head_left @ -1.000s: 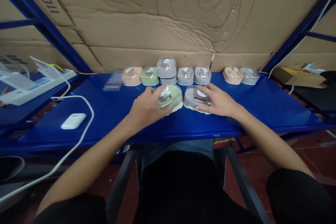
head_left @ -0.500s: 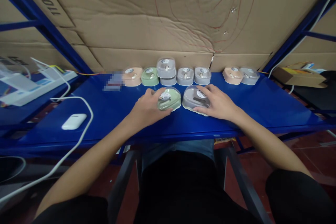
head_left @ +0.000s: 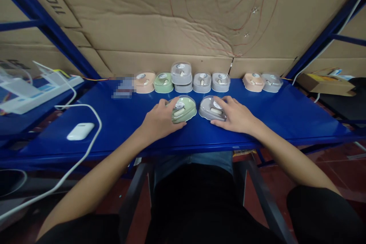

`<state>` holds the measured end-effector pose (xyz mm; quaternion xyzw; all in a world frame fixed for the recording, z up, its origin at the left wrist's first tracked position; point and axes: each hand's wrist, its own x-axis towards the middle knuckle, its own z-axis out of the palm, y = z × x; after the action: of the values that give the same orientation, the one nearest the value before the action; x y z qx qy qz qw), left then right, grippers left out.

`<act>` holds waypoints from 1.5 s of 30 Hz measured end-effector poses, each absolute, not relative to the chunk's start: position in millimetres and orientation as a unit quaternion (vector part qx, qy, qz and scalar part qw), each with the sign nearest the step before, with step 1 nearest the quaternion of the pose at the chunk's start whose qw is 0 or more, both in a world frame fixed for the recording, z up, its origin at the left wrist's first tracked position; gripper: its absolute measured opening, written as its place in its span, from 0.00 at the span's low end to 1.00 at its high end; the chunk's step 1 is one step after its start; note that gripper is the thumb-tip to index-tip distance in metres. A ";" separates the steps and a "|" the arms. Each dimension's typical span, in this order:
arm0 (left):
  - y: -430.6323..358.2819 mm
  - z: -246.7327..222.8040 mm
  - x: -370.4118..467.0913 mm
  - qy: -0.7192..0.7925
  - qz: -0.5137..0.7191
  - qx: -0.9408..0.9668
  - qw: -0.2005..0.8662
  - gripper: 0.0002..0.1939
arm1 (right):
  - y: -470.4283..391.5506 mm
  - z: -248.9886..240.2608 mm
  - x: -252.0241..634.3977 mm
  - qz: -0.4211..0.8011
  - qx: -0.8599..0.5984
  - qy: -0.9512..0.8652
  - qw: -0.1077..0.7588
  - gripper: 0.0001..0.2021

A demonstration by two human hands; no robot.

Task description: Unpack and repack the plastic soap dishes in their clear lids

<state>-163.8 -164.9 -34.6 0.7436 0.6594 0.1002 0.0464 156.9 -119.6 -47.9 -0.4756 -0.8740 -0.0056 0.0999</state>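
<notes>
In the head view, my left hand (head_left: 160, 119) is wrapped round the left side of a pale green soap box (head_left: 187, 109) with a clear lid and a round white label. My right hand (head_left: 238, 115) grips the right side of a grey soap box (head_left: 206, 108) of the same shape. Both boxes rest on the blue tabletop (head_left: 197, 135), a small gap apart. Fingers lie over the lids and thumbs press along the near edges. My palms hide the outer ends of both boxes.
Similar boxes stand along the back: a peach box (head_left: 145, 84), a green box (head_left: 163, 84), a stacked grey box (head_left: 182, 74) and several more. At left lie a white earbud case (head_left: 81, 131), a white cable (head_left: 95, 116) and a power strip (head_left: 42, 93). Cardboard (head_left: 128, 15) walls the back.
The grey box has settled flatter on the table, and its white inner piece now shows. The green box has shifted slightly left with my left hand. The back row has not moved.
</notes>
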 end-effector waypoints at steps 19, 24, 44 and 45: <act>-193.8 -14.0 -85.6 0.543 -0.021 0.836 0.079 0.58 | -152.1 -55.8 266.7 -0.077 -0.638 -0.755 0.132 0.49; -171.9 -20.7 -45.2 0.516 0.008 0.855 0.040 0.59 | -114.7 -24.5 280.1 -0.082 -0.693 -0.695 0.171 0.46; -75.5 -31.5 76.6 0.501 0.091 0.860 -0.004 0.57 | 15.6 -14.3 285.2 -0.100 -0.796 -0.528 0.277 0.51; -68.8 -31.6 82.6 0.502 0.091 0.860 -0.008 0.55 | 16.5 -16.1 288.1 -0.098 -0.791 -0.534 0.281 0.50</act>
<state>82.6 -68.8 -31.6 0.8600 0.5019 0.0915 -0.0077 288.1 16.5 -16.1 -0.7912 -0.5345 -0.0975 0.2808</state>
